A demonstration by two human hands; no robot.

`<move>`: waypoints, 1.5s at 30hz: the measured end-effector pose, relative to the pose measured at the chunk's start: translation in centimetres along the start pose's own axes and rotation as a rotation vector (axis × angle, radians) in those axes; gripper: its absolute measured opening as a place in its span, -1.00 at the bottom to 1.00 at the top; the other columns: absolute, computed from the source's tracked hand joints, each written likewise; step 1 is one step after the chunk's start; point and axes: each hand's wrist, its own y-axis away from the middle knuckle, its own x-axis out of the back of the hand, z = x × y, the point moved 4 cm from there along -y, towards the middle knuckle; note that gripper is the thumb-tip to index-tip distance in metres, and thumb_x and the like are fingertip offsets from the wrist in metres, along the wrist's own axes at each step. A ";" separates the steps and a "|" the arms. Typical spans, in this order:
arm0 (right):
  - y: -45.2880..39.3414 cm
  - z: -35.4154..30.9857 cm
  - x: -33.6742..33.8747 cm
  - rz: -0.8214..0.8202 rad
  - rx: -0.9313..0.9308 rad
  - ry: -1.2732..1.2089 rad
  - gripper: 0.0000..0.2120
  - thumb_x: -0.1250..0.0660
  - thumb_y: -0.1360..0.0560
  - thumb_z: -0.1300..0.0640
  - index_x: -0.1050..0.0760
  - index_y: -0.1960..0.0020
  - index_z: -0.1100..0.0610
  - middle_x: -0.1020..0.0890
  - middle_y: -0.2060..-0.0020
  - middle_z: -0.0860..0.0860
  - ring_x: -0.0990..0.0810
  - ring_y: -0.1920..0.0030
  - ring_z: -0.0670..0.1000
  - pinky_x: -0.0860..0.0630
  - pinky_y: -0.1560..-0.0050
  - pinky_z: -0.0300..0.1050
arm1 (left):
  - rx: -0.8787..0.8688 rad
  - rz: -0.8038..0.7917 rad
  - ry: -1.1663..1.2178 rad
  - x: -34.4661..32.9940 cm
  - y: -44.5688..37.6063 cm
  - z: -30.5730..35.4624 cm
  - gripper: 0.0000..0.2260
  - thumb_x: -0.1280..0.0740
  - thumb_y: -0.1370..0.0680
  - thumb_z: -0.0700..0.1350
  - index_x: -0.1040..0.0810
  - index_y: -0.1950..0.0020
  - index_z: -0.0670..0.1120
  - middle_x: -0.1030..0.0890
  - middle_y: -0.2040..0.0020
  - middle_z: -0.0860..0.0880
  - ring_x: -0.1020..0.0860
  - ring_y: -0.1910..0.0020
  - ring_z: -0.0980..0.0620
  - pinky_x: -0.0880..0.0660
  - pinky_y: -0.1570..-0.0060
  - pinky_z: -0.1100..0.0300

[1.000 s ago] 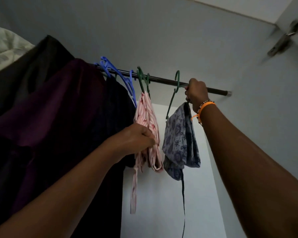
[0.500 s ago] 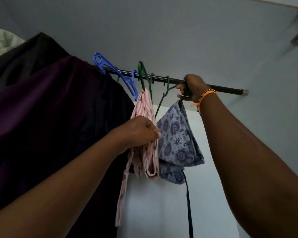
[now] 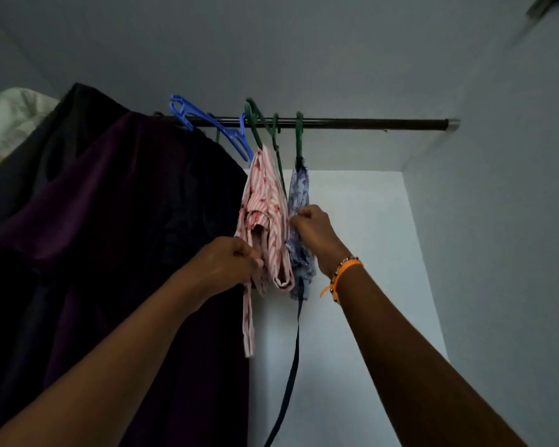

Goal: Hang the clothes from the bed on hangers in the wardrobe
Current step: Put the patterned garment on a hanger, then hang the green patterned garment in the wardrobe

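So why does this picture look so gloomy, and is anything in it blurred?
Head view: the light is dim and bluish, the dark clothes on the left nearly black, only the white back panel bright. The top right corner is smeared; the rail and both hands stay fairly sharp.

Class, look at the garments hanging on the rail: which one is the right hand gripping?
The blue floral garment, rightmost on the rail; the right hand pinches it, while the left hand holds the pink striped one.
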 end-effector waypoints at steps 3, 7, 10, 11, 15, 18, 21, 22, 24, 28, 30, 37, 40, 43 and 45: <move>4.5 0.1 -1.3 0.025 -0.019 -0.019 -0.87 -0.28 -0.39 0.18 -0.39 0.30 0.03 -0.48 0.11 0.17 -0.45 0.22 0.09 -0.39 0.14 -0.01 | 0.073 -0.008 0.072 0.8 2.7 -0.7 -0.92 -0.30 -0.57 -0.15 -0.58 0.00 -0.09 -0.63 0.09 -0.03 -0.53 0.19 0.12 -0.41 0.32 0.39; 12.1 -1.7 -3.4 -0.041 -0.114 -0.191 -0.80 -0.23 -0.48 0.26 -0.45 0.28 0.05 -0.51 0.29 0.02 -0.46 0.25 -0.03 -0.40 0.20 -0.13 | 0.195 0.052 0.242 2.3 7.5 -2.0 -0.92 -0.28 -0.58 -0.14 -0.57 0.02 0.00 -0.61 0.05 0.02 -0.55 0.09 0.11 -0.45 0.20 0.30; 17.8 -3.5 -5.9 -0.154 -0.243 -0.332 -0.84 -0.21 -0.55 0.22 -0.48 0.17 0.06 -0.48 0.29 -0.05 -0.44 0.24 -0.08 -0.43 0.08 -0.16 | 0.248 0.145 0.354 4.3 12.0 -2.9 -0.90 -0.27 -0.59 -0.12 -0.57 -0.03 -0.01 -0.58 0.01 0.04 -0.54 0.05 0.12 -0.45 0.20 0.31; 19.6 -4.3 -6.8 -0.176 -0.276 -0.376 -0.83 -0.20 -0.56 0.22 -0.49 0.16 0.05 -0.49 0.27 -0.06 -0.44 0.23 -0.09 -0.44 0.05 -0.16 | 0.268 0.169 0.389 5.2 13.7 -3.3 -0.89 -0.26 -0.59 -0.12 -0.57 -0.06 -0.02 -0.57 -0.01 0.04 -0.54 0.03 0.12 -0.46 0.18 0.30; 27.3 -8.5 -10.9 -0.287 -0.384 -0.525 -0.81 -0.18 -0.56 0.22 -0.53 0.13 0.05 -0.53 0.20 -0.09 -0.46 0.18 -0.11 -0.46 0.07 -0.23 | 0.376 0.255 0.488 9.6 21.3 -5.7 -0.89 -0.27 -0.58 -0.15 -0.58 -0.03 -0.02 -0.59 0.01 0.02 -0.55 0.02 0.08 -0.47 0.13 0.25; 32.9 -12.7 -14.8 -0.393 -0.456 -0.626 -0.82 -0.18 -0.55 0.24 -0.52 0.13 0.08 -0.51 0.21 -0.07 -0.45 0.21 -0.11 -0.42 0.10 -0.25 | 0.477 0.322 0.534 13.7 27.7 -7.5 -0.85 -0.25 -0.58 -0.21 -0.58 0.07 -0.03 -0.59 0.11 -0.01 -0.53 0.17 0.09 -0.48 0.17 0.24; 38.4 -17.0 -19.1 -0.509 -0.505 -0.695 -0.85 -0.19 -0.55 0.25 -0.49 0.12 0.10 -0.48 0.26 -0.06 -0.42 0.26 -0.12 -0.39 0.16 -0.27 | 0.570 0.391 0.512 18.7 34.8 -8.5 -0.84 -0.23 -0.58 -0.25 -0.58 0.05 -0.07 -0.55 0.20 0.00 -0.51 0.21 0.08 -0.50 0.09 0.23; 40.3 -18.3 -20.7 -0.552 -0.526 -0.721 -0.87 -0.20 -0.54 0.24 -0.49 0.11 0.11 -0.48 0.27 -0.06 -0.42 0.26 -0.12 -0.39 0.17 -0.28 | 0.601 0.418 0.503 20.4 37.3 -8.8 -0.84 -0.22 -0.59 -0.25 -0.57 0.05 -0.08 -0.55 0.20 -0.01 -0.51 0.19 0.07 -0.50 0.08 0.23; 44.6 -20.9 -23.7 -0.648 -0.577 -0.769 -0.90 -0.21 -0.54 0.23 -0.49 0.09 0.11 -0.49 0.26 -0.06 -0.43 0.26 -0.11 -0.40 0.17 -0.27 | 0.667 0.483 0.471 24.0 42.6 -9.5 -0.84 -0.21 -0.59 -0.25 -0.57 0.05 -0.09 -0.55 0.17 -0.03 -0.53 0.15 0.05 -0.51 0.08 0.23; 53.6 -26.6 -29.3 -0.849 -0.671 -0.876 -0.86 -0.21 -0.54 0.23 -0.51 0.15 0.09 -0.53 0.23 -0.04 -0.46 0.24 -0.09 -0.43 0.17 -0.27 | 0.791 0.650 0.381 30.6 53.1 -10.0 -0.86 -0.23 -0.59 -0.22 -0.57 0.06 -0.10 -0.57 0.18 -0.02 -0.55 0.11 0.03 -0.53 0.05 0.21; 58.5 -30.0 -31.6 -0.993 -0.697 -0.944 -0.84 -0.21 -0.54 0.22 -0.52 0.16 0.08 -0.57 0.26 -0.07 -0.49 0.23 -0.09 -0.44 0.14 -0.25 | 0.851 0.741 0.329 33.5 58.5 -9.8 -0.87 -0.23 -0.59 -0.20 -0.57 0.04 -0.11 -0.58 0.15 -0.04 -0.56 0.08 0.02 -0.54 0.05 0.22; 76.4 -41.4 -36.6 -1.436 -0.798 -1.087 -0.77 -0.16 -0.56 0.23 -0.56 0.12 0.08 -0.60 0.23 -0.07 -0.52 0.19 -0.08 -0.42 0.11 -0.21 | 1.006 1.126 0.210 42.1 77.1 -6.8 -0.85 -0.21 -0.59 -0.22 -0.57 -0.02 -0.13 -0.62 0.04 -0.08 -0.58 -0.03 -0.01 -0.52 -0.02 0.17; 83.2 -46.2 -37.6 -1.629 -0.821 -1.100 -0.79 -0.15 -0.57 0.23 -0.56 0.09 0.12 -0.60 0.23 -0.03 -0.54 0.21 -0.10 -0.45 0.15 -0.24 | 1.038 1.310 0.178 44.7 84.7 -4.6 -0.86 -0.22 -0.59 -0.20 -0.57 0.03 -0.10 -0.63 0.15 -0.06 -0.60 0.09 0.03 -0.51 0.02 0.17; 88.9 -51.2 -38.5 -1.767 -0.859 -1.117 -0.76 -0.14 -0.56 0.28 -0.53 0.17 0.11 -0.59 0.27 0.01 -0.53 0.25 -0.09 -0.44 0.23 -0.27 | 1.066 1.483 0.158 47.1 90.7 -2.3 -0.84 -0.20 -0.60 -0.21 -0.56 0.07 -0.09 -0.63 0.30 0.02 -0.60 0.29 0.15 -0.52 0.14 0.24; 92.3 -54.6 -39.6 -1.833 -0.903 -1.114 -0.73 -0.15 -0.55 0.31 -0.51 0.22 0.09 -0.58 0.33 -0.02 -0.50 0.31 -0.11 -0.41 0.27 -0.29 | 1.082 1.587 0.140 49.2 94.3 -1.0 -0.83 -0.19 -0.60 -0.21 -0.56 0.09 -0.09 -0.61 0.29 0.01 -0.58 0.32 0.16 -0.52 0.24 0.30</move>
